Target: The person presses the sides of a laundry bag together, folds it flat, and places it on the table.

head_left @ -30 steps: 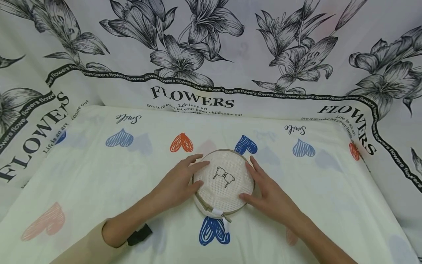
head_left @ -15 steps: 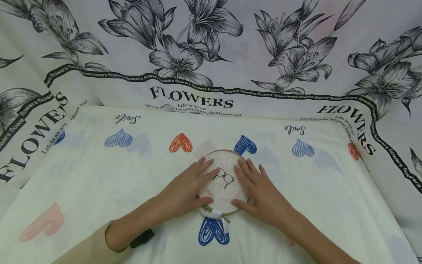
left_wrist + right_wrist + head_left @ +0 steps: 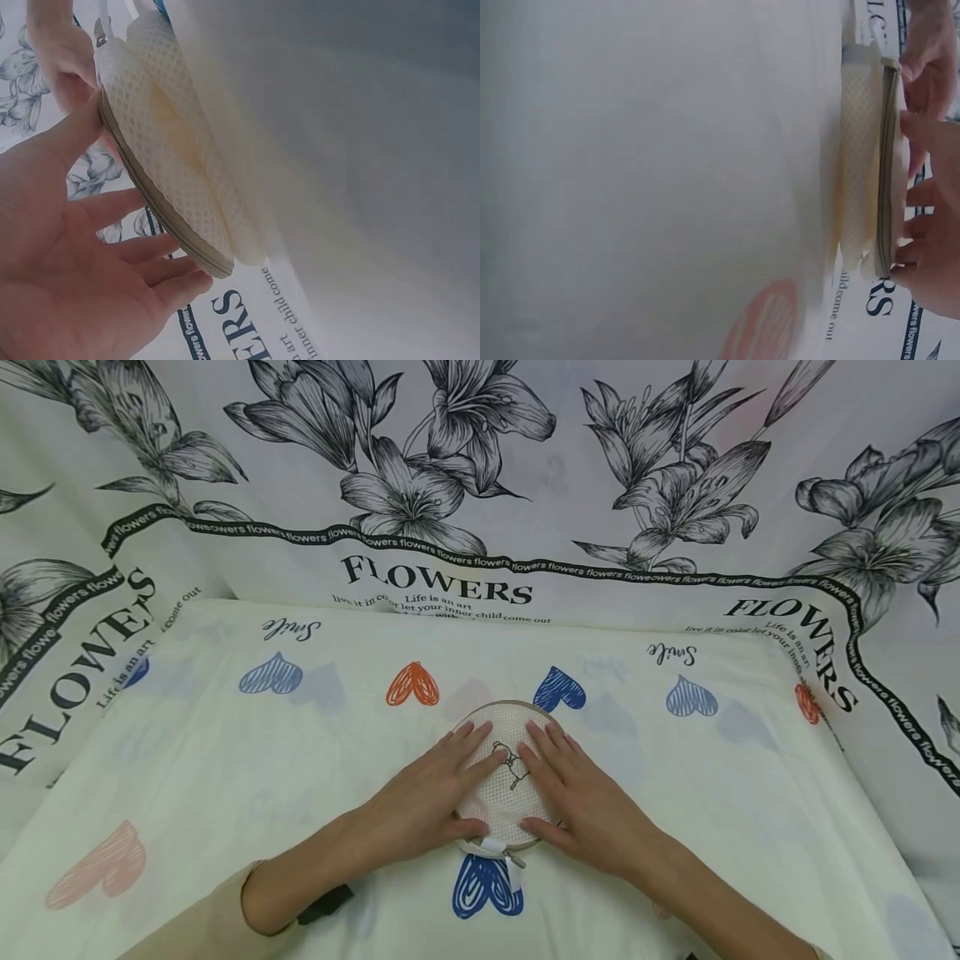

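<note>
A round cream mesh laundry bag (image 3: 506,810) with a black glasses-like drawing on its top lies on the bed-like white cloth. Both hands rest on its top with fingers spread: my left hand (image 3: 423,797) on the left half, my right hand (image 3: 600,806) on the right half, partly covering the drawing. A brown zipper (image 3: 161,202) runs round the rim, seemingly closed, its pull (image 3: 516,860) at the near side. Through the mesh side (image 3: 169,135) a yellowish patch shows in the left wrist view; what it is I cannot tell.
The white cloth (image 3: 225,777) carries printed red, blue and pink hearts. Behind it hangs a white sheet (image 3: 562,502) with black flower drawings and lettering. A dark strap-like piece (image 3: 325,903) sits under the left forearm.
Both hands have slid inward from the bag's sides onto its top, fingers now closer together over the drawing. The bag has stayed in about the same place.
</note>
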Demonstrator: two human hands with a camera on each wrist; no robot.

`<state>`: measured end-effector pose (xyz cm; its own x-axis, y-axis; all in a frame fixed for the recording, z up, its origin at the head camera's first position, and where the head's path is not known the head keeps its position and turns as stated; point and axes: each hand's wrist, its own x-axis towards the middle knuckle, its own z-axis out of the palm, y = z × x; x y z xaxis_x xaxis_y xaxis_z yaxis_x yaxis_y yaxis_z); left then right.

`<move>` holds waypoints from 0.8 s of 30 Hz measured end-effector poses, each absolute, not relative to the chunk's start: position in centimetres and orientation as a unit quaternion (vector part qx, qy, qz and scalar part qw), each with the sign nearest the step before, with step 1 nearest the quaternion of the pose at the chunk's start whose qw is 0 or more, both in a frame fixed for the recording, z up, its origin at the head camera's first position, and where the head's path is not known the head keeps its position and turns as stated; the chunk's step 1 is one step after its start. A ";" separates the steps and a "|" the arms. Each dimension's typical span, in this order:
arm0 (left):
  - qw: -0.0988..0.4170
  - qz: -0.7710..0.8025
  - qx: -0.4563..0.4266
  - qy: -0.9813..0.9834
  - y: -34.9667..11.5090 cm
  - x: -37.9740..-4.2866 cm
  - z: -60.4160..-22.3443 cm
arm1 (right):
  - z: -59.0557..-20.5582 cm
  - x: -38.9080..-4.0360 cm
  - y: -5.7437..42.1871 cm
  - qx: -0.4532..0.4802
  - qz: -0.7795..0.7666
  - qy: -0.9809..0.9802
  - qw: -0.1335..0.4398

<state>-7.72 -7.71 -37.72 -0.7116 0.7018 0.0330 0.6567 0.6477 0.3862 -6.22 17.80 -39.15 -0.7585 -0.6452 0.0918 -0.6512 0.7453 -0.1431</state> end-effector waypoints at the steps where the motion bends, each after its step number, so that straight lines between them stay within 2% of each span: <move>1: 0.062 0.188 0.377 0.905 -7.7 -7.8 -37.8 | -39.2 -6.2 17.8 0.347 0.084 -0.934 0.016; 12: 0.092 0.159 0.395 0.900 -8.0 -8.3 -38.1 | -39.5 -6.4 17.6 0.349 0.075 -0.934 0.006; 24: 0.089 0.113 0.413 0.899 -7.8 -8.2 -38.5 | -40.0 -6.3 17.5 0.350 0.056 -0.935 -0.019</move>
<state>-8.25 -7.80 -38.47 -0.6437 0.7623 -0.0671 0.7218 0.6339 0.2777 -6.34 17.46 -39.95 -0.7537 -0.6572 0.0041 -0.6531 0.7482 -0.1168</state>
